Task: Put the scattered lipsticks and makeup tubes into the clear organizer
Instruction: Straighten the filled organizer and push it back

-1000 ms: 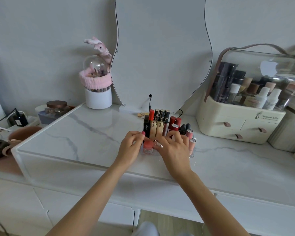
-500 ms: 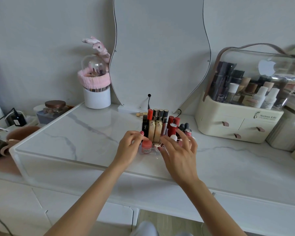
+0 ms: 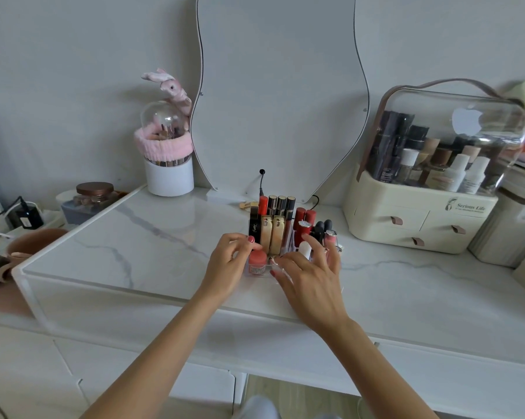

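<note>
The clear organizer (image 3: 289, 241) stands mid-table on the marble top. It holds a black lipstick (image 3: 254, 229), two gold tubes (image 3: 271, 237), tall tubes at the back (image 3: 280, 205), red lipsticks (image 3: 303, 223), dark tubes (image 3: 321, 229) and a pink-capped pot (image 3: 257, 257) at the front left. My left hand (image 3: 229, 261) curls against the organizer's left front corner, fingertips touching it beside the black lipstick. My right hand (image 3: 311, 278) hovers over the right front part with fingers spread and nothing in it, hiding that corner. A white-capped tube (image 3: 305, 248) shows between its fingers.
A cream cosmetics box with a clear domed lid (image 3: 421, 219) stands to the right. Behind are a wavy mirror (image 3: 279, 101) with a black cable (image 3: 261, 182), and a white brush cup with a pink band (image 3: 169, 176). Off the raised top's left edge sits a brown-lidded jar (image 3: 94, 195).
My right hand has come off the organizer's front, shifted slightly right and spread its fingers. My left hand has stayed at the left corner.
</note>
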